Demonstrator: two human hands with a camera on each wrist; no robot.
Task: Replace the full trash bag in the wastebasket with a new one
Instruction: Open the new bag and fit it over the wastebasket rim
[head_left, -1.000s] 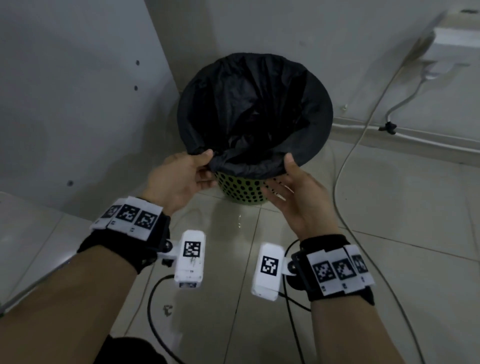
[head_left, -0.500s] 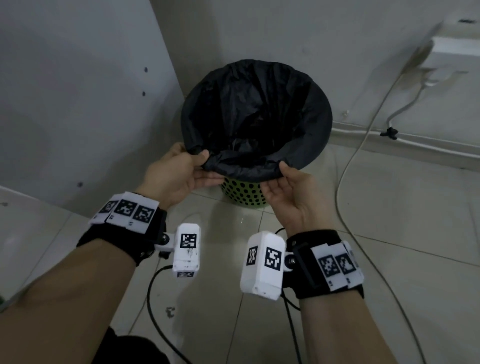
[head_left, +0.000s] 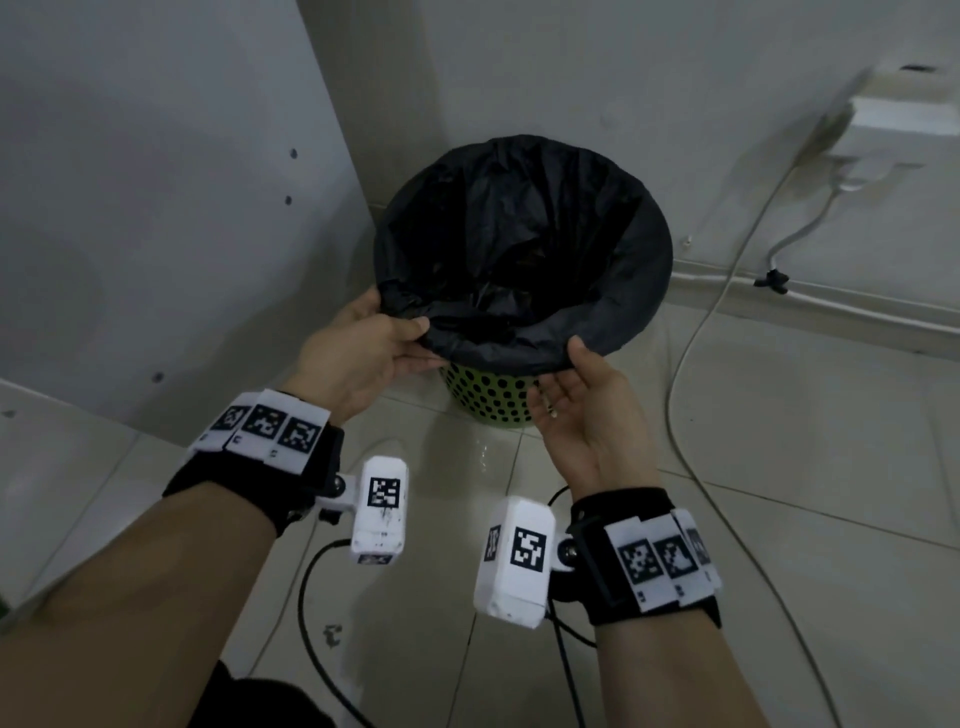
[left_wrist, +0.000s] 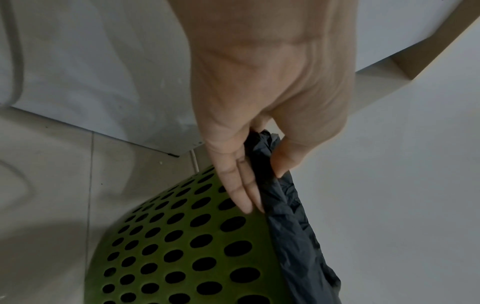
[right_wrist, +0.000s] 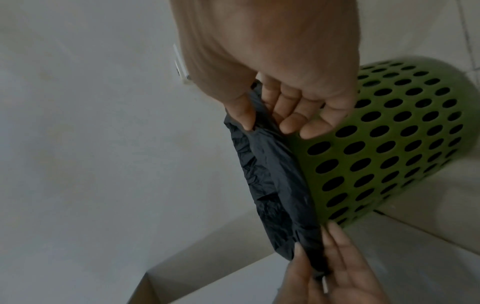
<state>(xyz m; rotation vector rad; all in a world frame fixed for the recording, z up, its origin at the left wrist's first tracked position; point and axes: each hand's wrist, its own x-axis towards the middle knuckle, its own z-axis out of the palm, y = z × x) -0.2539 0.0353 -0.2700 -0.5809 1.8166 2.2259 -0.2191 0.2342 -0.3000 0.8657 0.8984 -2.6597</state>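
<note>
nearest: both forearms w/ black wrist straps carrying white marker tags, a white camera block (head_left: 382, 512) hanging off the left wrist and another (head_left: 514, 564) off the right. black cables trail over the pale tiled floor (head_left: 810, 467) btwn and below them.

left hand (head_left: 358, 358) is at the near-left edge of the black trash bag (head_left: 519, 244). thumb on top of the folded bag hem, fingers underneath, so it pinches the plastic. left wrist view confirms: bunched black film runs btwn thumb and the straight fingers (left_wrist: 241, 191), which lie against the outside of the basket.

right hand (head_left: 587, 410) is palm-up at the near-right edge. thumb tip sits on the hem, fingers loosely curled beneath it. right wrist view shows thumb and fingers (right_wrist: 288, 107) nipping the bag's rolled edge, so it grips the bag too, lightly. the hem stretches btwn the two hands, pulled a bit off the near rim.

green wastebasket (head_left: 488, 397) w/ round holes stands on the floor just past the hands, in the corner. the bag lines it, mouth open, folded over the rim all round and covering most of the upper wall; only the lower near part of the green shows. inside the bag is dark, contents can't be made out.

left of it, a white panel (head_left: 156, 208) w/ small dark holes. far side: grey wall, a white cord (head_left: 727, 291) running down to the floor on the right, and a white fixture (head_left: 904, 109) at far right, blurred.
</note>
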